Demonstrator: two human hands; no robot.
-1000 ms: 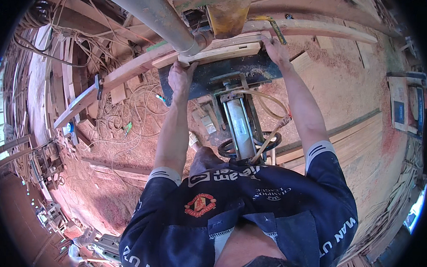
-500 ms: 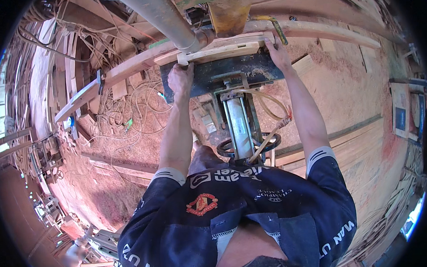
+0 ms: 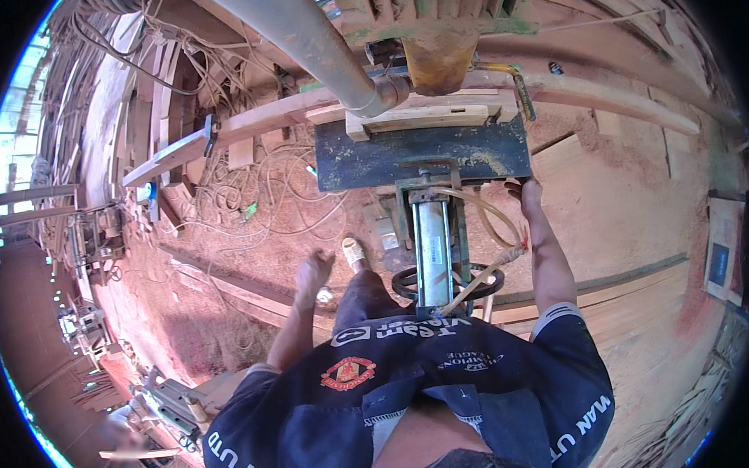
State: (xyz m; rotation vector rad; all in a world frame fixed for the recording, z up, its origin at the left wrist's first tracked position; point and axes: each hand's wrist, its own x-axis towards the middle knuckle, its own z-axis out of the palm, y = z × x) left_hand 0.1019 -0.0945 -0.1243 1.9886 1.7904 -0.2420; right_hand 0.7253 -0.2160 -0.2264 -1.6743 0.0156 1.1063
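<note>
My left hand hangs over the floor left of the metal cylinder, fingers loosely bent and a little apart, with nothing seen in them. My right hand is at the right front corner of the black plate; its fingers curl in beneath the edge, and what they hold there is hidden. A notched wooden piece lies along the far side of the plate, with a small pale block at its left end. Behind it runs another wooden strip. Sawdust dots the plate.
A thick grey pipe slants over the plate's left end, beside a yellow machine part. Near my body is a black handwheel. Looped hoses lie on the dusty floor at left. Long boards lie at right.
Both hands have come off the wooden pieces. My left hand has drawn back toward my body; my right has moved down to the plate's right front corner. The view has shifted.
</note>
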